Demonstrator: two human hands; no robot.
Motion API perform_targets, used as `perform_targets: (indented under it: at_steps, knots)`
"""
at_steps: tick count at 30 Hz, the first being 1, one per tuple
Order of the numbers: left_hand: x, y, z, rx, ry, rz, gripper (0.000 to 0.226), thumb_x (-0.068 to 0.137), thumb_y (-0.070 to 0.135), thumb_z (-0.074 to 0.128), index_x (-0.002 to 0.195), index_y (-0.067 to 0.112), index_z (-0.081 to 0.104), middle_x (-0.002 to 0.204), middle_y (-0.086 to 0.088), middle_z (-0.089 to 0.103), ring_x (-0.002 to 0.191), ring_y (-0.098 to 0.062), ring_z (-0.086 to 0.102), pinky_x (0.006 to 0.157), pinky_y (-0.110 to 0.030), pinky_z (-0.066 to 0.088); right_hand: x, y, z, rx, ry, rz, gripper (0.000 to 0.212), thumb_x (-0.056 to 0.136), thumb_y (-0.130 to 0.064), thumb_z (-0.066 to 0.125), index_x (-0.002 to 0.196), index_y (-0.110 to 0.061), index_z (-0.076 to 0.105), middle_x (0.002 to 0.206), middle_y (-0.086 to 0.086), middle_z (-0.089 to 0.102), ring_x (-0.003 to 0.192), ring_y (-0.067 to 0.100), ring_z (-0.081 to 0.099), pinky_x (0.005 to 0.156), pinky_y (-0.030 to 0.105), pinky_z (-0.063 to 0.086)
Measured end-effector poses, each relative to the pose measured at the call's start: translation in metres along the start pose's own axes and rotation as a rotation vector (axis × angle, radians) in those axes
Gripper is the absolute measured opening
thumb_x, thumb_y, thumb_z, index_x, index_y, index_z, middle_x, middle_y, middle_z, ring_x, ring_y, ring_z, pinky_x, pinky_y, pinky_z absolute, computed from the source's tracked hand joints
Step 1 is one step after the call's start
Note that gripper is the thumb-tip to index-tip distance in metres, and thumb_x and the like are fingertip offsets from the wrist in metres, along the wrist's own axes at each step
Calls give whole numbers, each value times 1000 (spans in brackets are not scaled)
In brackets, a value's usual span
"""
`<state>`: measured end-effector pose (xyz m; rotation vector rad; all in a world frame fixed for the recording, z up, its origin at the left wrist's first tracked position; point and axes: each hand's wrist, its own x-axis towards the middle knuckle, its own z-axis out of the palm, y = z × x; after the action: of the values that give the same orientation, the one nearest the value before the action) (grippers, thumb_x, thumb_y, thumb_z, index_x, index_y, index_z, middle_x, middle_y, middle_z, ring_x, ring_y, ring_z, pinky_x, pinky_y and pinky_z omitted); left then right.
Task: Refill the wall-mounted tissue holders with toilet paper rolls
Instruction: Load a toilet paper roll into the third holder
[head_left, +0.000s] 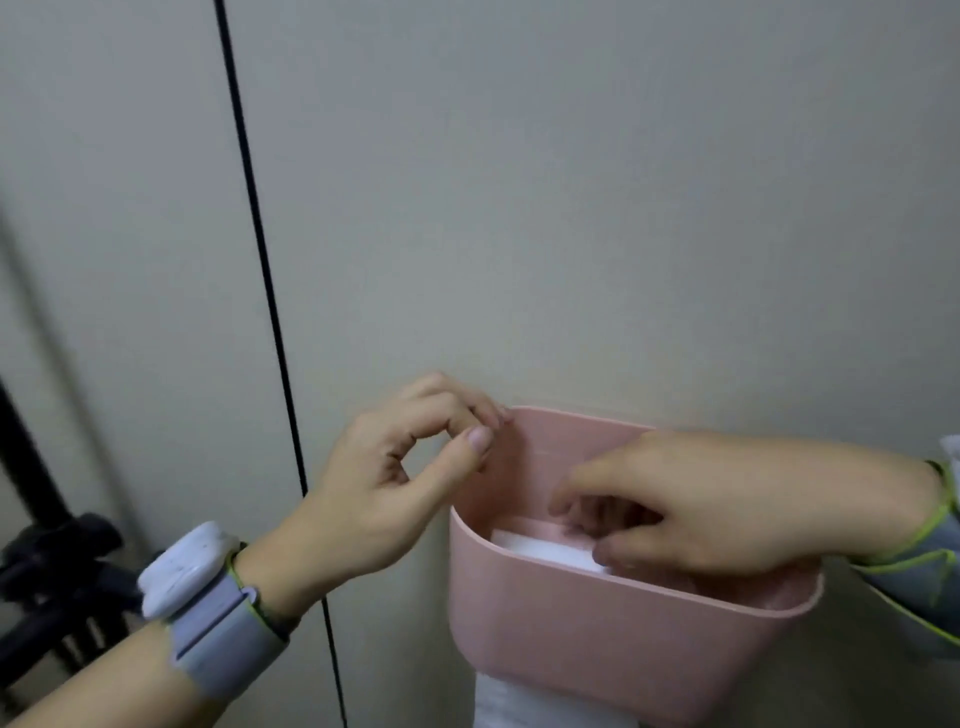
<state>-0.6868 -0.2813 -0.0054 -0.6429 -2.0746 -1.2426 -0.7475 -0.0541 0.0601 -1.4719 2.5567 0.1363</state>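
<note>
A pink wall-mounted tissue holder (597, 634) hangs on the grey wall at lower centre, its top uncovered. White tissue paper (545, 551) lies inside it, and a white strip (514, 701) hangs from its underside. My right hand (727, 499) reaches into the holder from the right, fingertips down on the paper; whether they grip it is unclear. My left hand (395, 483) hovers at the holder's upper left corner, thumb and curled fingers pinched near the rim, holding nothing visible. A white device is strapped on the left wrist.
A black cable (270, 312) runs down the wall left of the holder. A dark tripod-like stand (57, 566) sits at the lower left. The grey wall (571, 208) fills the rest of the view.
</note>
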Motion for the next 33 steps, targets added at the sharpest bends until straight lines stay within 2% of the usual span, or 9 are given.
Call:
perform_targets:
  at_steps: [4,8,12,14,19,22,26,30,33]
  knots:
    - [-27,16,6,27,125,-116,31,96,29,44,107,10,65,126,-3,61,127,-28,55,99,-35,49,1,14,2,166,256,-186,26,90,-37,62,116,-37,62,103,-28,62,97,-8,58,85,12,45]
    - [-49,40,50,154,396,-245,42,95,38,42,128,17,58,131,4,62,129,-16,54,104,-25,44,8,24,3,253,392,-400,24,87,-31,64,110,-37,66,98,-22,62,92,-5,61,81,11,45]
    - [-63,65,81,193,661,-447,43,91,49,49,125,26,63,122,5,69,118,-17,63,100,-41,50,11,20,1,276,421,-567,26,91,-33,61,117,-33,65,114,-16,65,101,-3,58,94,17,44]
    - [-75,91,95,275,752,-502,37,93,42,52,123,23,63,117,5,71,110,-15,67,92,-39,55,1,14,-6,281,387,-663,27,92,-32,61,119,-31,65,117,-15,66,103,-2,58,96,19,44]
    - [-121,154,98,671,898,-628,17,98,29,59,114,29,64,106,13,72,104,-2,66,90,-28,54,-21,-24,-15,300,407,-902,31,93,-32,60,124,-28,63,116,-13,68,103,3,63,95,26,49]
    - [-186,224,111,895,1088,-737,16,97,27,60,112,26,65,105,9,72,100,-5,67,88,-29,55,-51,-77,8,263,358,-1106,32,93,-36,59,124,-30,61,114,-14,66,102,4,62,92,26,51]
    - [-248,294,150,1059,1180,-903,10,94,17,63,102,20,69,94,4,73,90,-12,70,82,-28,56,-77,-135,68,340,163,-1233,27,93,-26,64,119,-25,64,104,-9,69,93,7,64,88,25,51]
    - [-323,377,240,1221,1343,-1073,9,93,17,65,97,25,68,88,11,71,81,-3,67,73,-13,51,-140,-195,153,362,-91,-1353,26,92,-24,66,117,-22,65,103,-5,69,93,9,65,87,25,52]
    - [-372,427,326,1239,1453,-1263,10,93,17,64,100,22,68,90,9,69,84,-8,66,74,-15,50,-196,-228,222,351,-274,-1414,25,92,-27,65,117,-24,65,104,-6,69,94,7,65,85,24,52]
